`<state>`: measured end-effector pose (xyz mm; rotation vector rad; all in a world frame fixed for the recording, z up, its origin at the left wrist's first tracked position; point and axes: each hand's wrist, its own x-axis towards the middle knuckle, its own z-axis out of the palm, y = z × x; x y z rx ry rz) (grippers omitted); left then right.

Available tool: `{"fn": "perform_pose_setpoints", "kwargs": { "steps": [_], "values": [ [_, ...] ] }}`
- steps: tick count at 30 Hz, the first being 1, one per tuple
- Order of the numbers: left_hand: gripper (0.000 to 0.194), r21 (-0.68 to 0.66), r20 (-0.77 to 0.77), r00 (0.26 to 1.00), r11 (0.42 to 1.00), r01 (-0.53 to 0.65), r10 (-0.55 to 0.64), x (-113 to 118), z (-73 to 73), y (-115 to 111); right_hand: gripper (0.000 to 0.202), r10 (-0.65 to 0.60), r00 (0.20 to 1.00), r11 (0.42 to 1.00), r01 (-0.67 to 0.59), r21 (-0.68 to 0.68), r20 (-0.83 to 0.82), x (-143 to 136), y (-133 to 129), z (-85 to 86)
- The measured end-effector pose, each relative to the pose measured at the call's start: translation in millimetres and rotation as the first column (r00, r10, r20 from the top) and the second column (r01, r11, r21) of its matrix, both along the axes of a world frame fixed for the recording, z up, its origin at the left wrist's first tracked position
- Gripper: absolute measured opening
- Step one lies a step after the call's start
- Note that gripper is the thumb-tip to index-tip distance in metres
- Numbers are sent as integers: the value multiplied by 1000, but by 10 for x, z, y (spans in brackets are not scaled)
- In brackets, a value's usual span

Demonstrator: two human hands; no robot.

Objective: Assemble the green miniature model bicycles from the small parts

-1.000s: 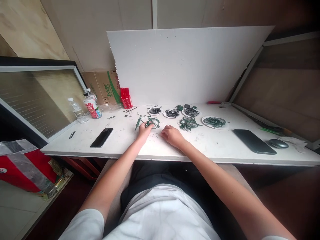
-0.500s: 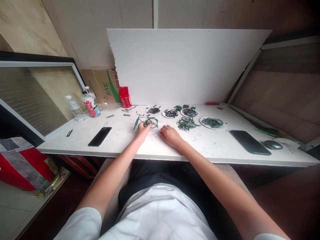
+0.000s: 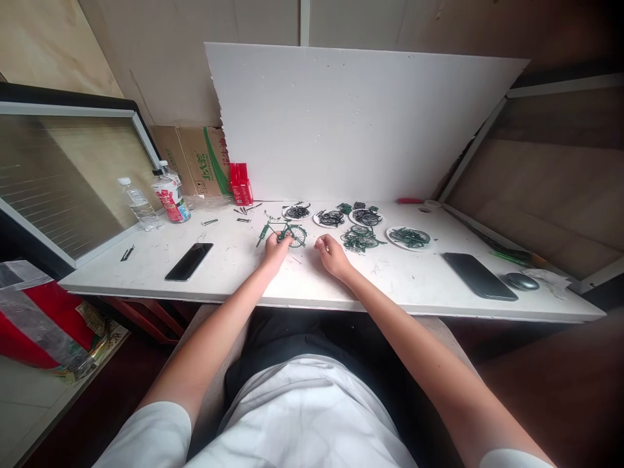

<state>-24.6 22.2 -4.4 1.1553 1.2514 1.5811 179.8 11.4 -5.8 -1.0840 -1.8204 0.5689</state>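
Note:
My left hand (image 3: 277, 249) is closed around the lower middle of a small green model bicycle (image 3: 296, 235), keeping it upright above the white table. One spoked wheel shows on its right side; the front part at the left seems to have no wheel. To the right, my right hand (image 3: 333, 255) is raised just off the tabletop with its fingers pinched together. Whatever sits between those fingertips, if anything, is too small to make out. Beyond the right hand lies a pile of green bicycle parts (image 3: 361, 239), wheels among them.
Several white plates of dark parts stand at the back, with a plate of green parts (image 3: 409, 238) to the right. A black phone (image 3: 189, 262) lies left; a dark flat slab (image 3: 480, 276) and a mouse (image 3: 522, 281) lie right. Bottles (image 3: 171, 198) and a red box (image 3: 240, 184) stand back left.
My right hand has lifted from the table and turned, its fingers now pinched upward. The left hand still holds the model bicycle. The whole view has shifted slightly.

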Motion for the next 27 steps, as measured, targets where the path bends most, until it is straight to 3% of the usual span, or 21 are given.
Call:
{"fn": "perform_pose_setpoints", "kwargs": {
  "steps": [14,27],
  "values": [
    [25,4,-48,999,1000,5,-4,7,-44,20,31,-47,996,999,47,4,74,3,85,-79],
    [19,-6,-69,998,1000,-2,1,48,56,-56,33,-66,995,998,65,13,80,13,80,-71]
  ]
}}
